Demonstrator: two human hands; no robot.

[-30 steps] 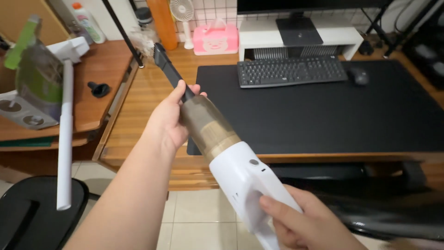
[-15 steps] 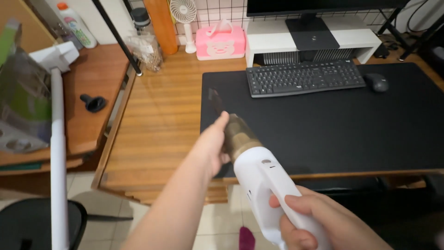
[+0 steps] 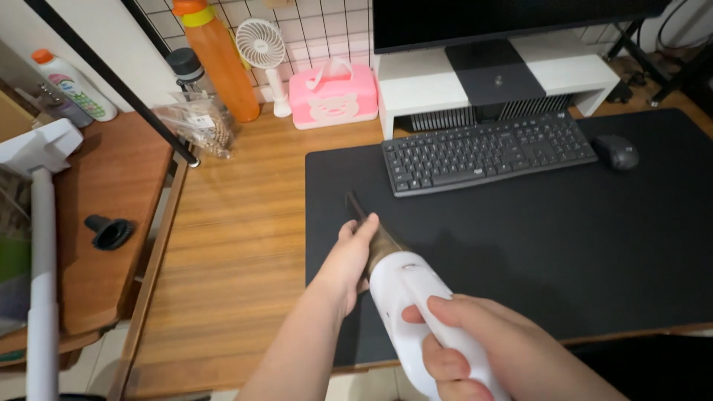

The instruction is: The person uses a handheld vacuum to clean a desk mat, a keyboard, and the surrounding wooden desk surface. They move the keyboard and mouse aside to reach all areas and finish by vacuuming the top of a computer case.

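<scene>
I hold a white handheld vacuum [image 3: 405,289] with a smoky transparent dust cup and a thin black nozzle [image 3: 355,206]. My right hand [image 3: 475,349] is wrapped round its white handle at the bottom of the view. My left hand [image 3: 350,256] grips the dust cup just behind the nozzle. The nozzle tip points down at the left part of the black desk mat [image 3: 520,230], close to its surface.
A black keyboard [image 3: 486,151] and mouse [image 3: 616,151] lie on the mat below a white monitor stand [image 3: 416,74]. A pink box [image 3: 327,96], small fan [image 3: 266,52], orange bottle [image 3: 219,63] and bagged items [image 3: 197,122] line the back. A black cap [image 3: 110,232] sits on the side table, a white tube [image 3: 41,297] leans left.
The vacuum has swung from pointing up and left to pointing down over the mat. Both hands kept their grip. My view has moved forward over the desk.
</scene>
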